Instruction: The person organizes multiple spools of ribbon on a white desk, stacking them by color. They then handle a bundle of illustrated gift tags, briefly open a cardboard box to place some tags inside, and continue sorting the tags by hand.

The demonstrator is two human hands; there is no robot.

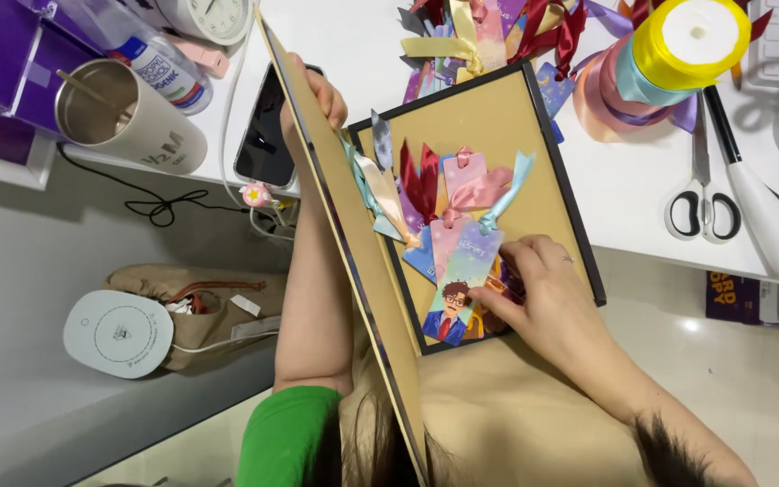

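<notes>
A flat tan box [498, 126] with a dark rim lies at the white table's edge. Its lid [353, 243] stands tilted up on the left, gripped at the top edge by my left hand [317, 99]. Inside the box lie several colourful bookmarks [457, 248] with ribbon ties in red, pink and light blue. My right hand [543, 293] rests on the lower bookmarks, fingers pinching at one beside a bookmark with a cartoon figure [448, 311].
More ribboned bookmarks [480, 36] and ribbon spools [678, 45] sit behind the box. Scissors [701, 194] and a white tool [768, 225] lie to the right. A phone [263, 135], a metal tumbler [128, 113] and a bottle [155, 59] are on the left.
</notes>
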